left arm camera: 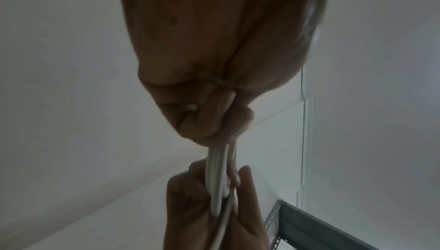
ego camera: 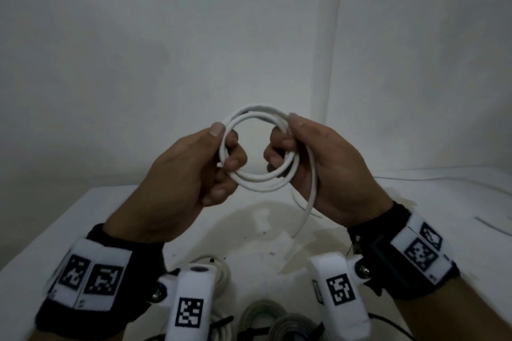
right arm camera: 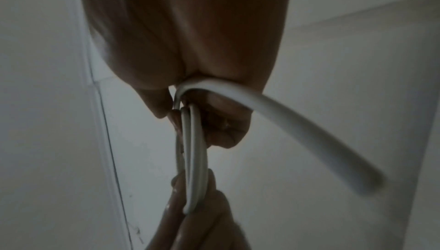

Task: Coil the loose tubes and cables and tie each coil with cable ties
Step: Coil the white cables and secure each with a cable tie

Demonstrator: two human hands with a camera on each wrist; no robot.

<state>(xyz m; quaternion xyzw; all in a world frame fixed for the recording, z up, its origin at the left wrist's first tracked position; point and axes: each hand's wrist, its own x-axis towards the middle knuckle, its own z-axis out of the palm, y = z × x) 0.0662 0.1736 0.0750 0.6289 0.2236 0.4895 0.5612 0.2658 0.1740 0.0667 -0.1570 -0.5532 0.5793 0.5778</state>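
Note:
A white tube coil (ego camera: 256, 116) of about three loops is held up in the air above the white table (ego camera: 83, 216). My left hand (ego camera: 221, 147) grips the coil's left side with thumb on top and fingers curled through the ring. My right hand (ego camera: 285, 141) grips the right side the same way. A loose tail of the tube (ego camera: 310, 202) runs down past my right palm and ends free. In the left wrist view the coil (left arm camera: 219, 169) runs edge-on between both hands. In the right wrist view the tube tail (right arm camera: 309, 132) curves off to the right.
Several finished coils lie at the table's near edge: a pale one (ego camera: 221, 271) and grey ones (ego camera: 263, 315) with black ties. A thin white strip (ego camera: 493, 225) lies at the far right. A metal shelf rail (left arm camera: 309, 226) shows in the left wrist view.

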